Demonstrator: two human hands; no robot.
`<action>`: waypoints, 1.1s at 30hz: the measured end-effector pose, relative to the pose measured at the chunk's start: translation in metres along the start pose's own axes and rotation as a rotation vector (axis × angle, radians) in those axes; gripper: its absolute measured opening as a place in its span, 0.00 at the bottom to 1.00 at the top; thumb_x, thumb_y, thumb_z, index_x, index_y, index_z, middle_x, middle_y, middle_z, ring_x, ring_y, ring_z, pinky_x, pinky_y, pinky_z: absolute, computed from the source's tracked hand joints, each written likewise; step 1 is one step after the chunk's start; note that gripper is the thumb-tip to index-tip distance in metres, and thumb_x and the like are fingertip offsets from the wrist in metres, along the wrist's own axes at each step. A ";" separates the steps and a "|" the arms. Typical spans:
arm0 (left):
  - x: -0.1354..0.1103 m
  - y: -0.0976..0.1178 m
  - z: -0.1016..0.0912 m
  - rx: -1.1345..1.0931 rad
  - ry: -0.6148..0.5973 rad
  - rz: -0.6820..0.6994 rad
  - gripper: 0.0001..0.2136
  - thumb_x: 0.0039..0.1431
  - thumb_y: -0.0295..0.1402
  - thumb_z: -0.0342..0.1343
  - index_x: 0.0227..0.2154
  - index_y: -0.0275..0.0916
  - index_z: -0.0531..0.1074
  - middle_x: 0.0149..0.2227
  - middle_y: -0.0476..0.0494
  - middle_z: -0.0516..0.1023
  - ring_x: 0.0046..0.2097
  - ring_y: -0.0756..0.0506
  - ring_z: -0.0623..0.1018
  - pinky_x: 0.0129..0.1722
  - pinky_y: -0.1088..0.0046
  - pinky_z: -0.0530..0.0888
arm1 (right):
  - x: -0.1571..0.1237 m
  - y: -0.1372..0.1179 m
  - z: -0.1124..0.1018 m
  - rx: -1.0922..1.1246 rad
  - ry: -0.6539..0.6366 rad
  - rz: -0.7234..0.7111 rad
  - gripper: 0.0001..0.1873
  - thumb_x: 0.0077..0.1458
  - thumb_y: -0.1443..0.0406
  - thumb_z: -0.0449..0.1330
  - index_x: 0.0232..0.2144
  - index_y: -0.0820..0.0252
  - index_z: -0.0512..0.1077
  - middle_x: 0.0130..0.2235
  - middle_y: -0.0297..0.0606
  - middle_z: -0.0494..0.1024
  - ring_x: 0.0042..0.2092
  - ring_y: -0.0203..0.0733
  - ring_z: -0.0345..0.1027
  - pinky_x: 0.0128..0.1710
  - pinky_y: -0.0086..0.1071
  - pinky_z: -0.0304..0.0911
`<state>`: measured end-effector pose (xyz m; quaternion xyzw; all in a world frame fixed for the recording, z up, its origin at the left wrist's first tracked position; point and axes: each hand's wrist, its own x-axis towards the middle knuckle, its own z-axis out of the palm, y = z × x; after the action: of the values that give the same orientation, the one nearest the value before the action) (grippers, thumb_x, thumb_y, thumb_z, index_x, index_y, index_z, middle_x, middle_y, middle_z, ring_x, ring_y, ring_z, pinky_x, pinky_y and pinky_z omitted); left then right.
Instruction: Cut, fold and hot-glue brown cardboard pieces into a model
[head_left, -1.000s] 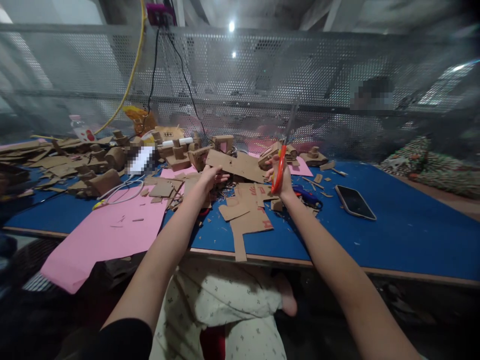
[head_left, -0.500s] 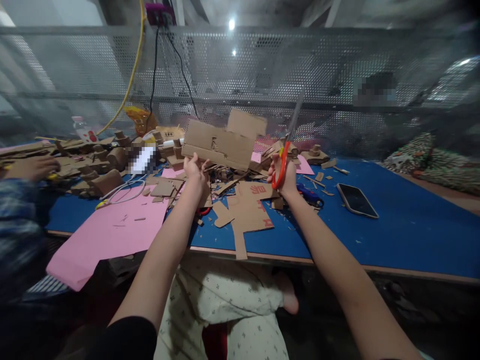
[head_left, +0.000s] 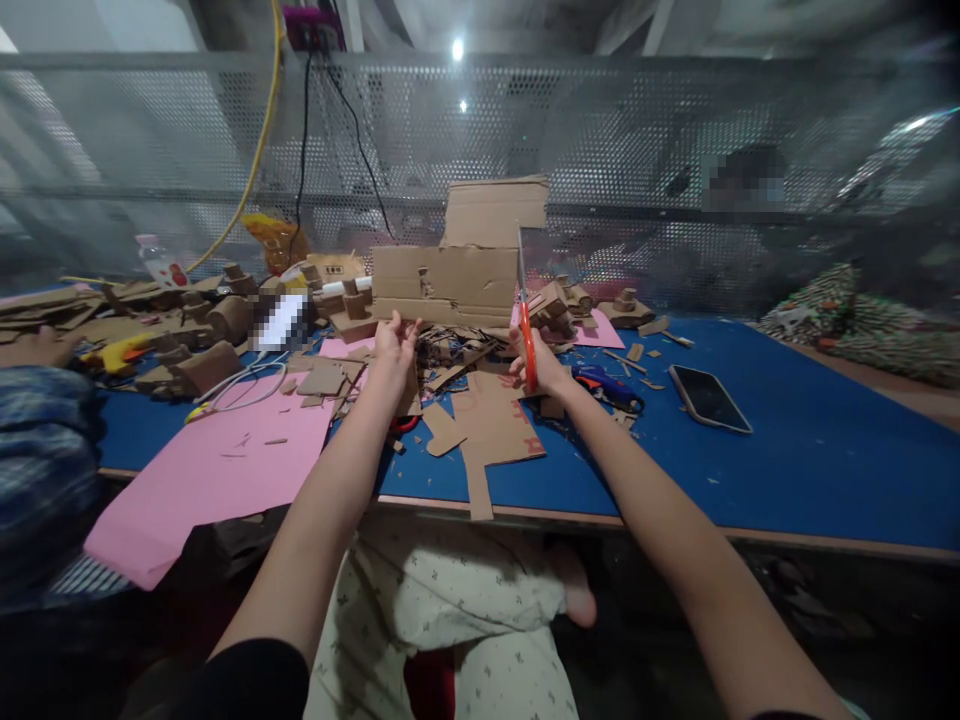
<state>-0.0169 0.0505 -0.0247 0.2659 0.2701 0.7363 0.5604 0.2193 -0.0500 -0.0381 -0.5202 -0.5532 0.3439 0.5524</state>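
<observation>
My left hand (head_left: 395, 345) grips the lower left edge of a large brown cardboard piece (head_left: 457, 270) and holds it upright over the blue table (head_left: 787, 450). My right hand (head_left: 538, 367) is closed on the orange handles of a pair of scissors (head_left: 525, 318). Their blades point up along the right edge of the cardboard. Flat cardboard offcuts (head_left: 491, 425) lie on the table just below both hands.
A pink paper sheet (head_left: 217, 460) hangs over the near table edge at the left. Small cardboard models and scraps (head_left: 195, 335) crowd the far left. A dark phone (head_left: 709, 397) and blue scissors (head_left: 607, 385) lie to the right. Another person's sleeve (head_left: 37, 450) is at the left edge.
My left hand has lifted the cardboard piece from flat on the table to upright. My right hand has brought the scissors left, against the cardboard's right edge.
</observation>
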 end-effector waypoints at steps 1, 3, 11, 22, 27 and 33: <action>-0.001 -0.001 0.001 -0.029 -0.005 -0.016 0.08 0.64 0.25 0.51 0.29 0.40 0.60 0.30 0.53 0.72 0.31 0.56 0.74 0.44 0.75 0.77 | 0.000 -0.003 0.000 0.011 -0.033 0.029 0.35 0.44 0.33 0.56 0.39 0.54 0.62 0.18 0.25 0.68 0.14 0.34 0.59 0.12 0.26 0.55; -0.006 -0.002 0.004 -0.096 -0.004 -0.057 0.09 0.63 0.24 0.51 0.28 0.39 0.61 0.27 0.54 0.71 0.28 0.56 0.73 0.45 0.72 0.78 | 0.000 -0.009 0.000 0.037 -0.055 0.066 0.34 0.47 0.33 0.54 0.40 0.53 0.60 0.18 0.24 0.67 0.14 0.33 0.58 0.11 0.24 0.53; -0.019 -0.004 0.010 -0.121 -0.019 -0.176 0.11 0.62 0.22 0.53 0.26 0.38 0.60 0.24 0.55 0.68 0.27 0.55 0.75 0.43 0.70 0.79 | 0.004 -0.020 -0.006 0.103 0.056 0.015 0.24 0.58 0.43 0.53 0.43 0.54 0.60 0.21 0.23 0.63 0.17 0.32 0.63 0.11 0.23 0.54; -0.035 -0.011 0.020 -0.094 0.031 -0.363 0.09 0.65 0.24 0.49 0.28 0.37 0.61 0.23 0.53 0.65 0.27 0.54 0.74 0.34 0.78 0.78 | 0.002 -0.011 -0.011 0.011 0.035 -0.054 0.42 0.39 0.28 0.51 0.39 0.56 0.63 0.22 0.33 0.74 0.19 0.43 0.70 0.14 0.33 0.65; -0.034 -0.011 0.019 -0.117 0.082 -0.404 0.07 0.63 0.24 0.52 0.29 0.36 0.63 0.23 0.52 0.66 0.28 0.53 0.75 0.33 0.78 0.78 | 0.003 -0.010 -0.010 -0.031 0.045 -0.058 0.40 0.44 0.30 0.50 0.38 0.58 0.67 0.21 0.35 0.74 0.20 0.45 0.72 0.15 0.35 0.67; -0.038 -0.010 0.019 -0.105 0.074 -0.420 0.05 0.64 0.24 0.50 0.31 0.35 0.66 0.22 0.51 0.67 0.26 0.54 0.75 0.30 0.82 0.76 | 0.002 -0.011 -0.011 -0.144 0.031 -0.080 0.37 0.52 0.33 0.45 0.24 0.60 0.69 0.17 0.40 0.73 0.18 0.43 0.70 0.15 0.34 0.68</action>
<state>0.0121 0.0179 -0.0212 0.1472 0.3011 0.6257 0.7044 0.2282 -0.0525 -0.0258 -0.5412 -0.5884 0.2727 0.5353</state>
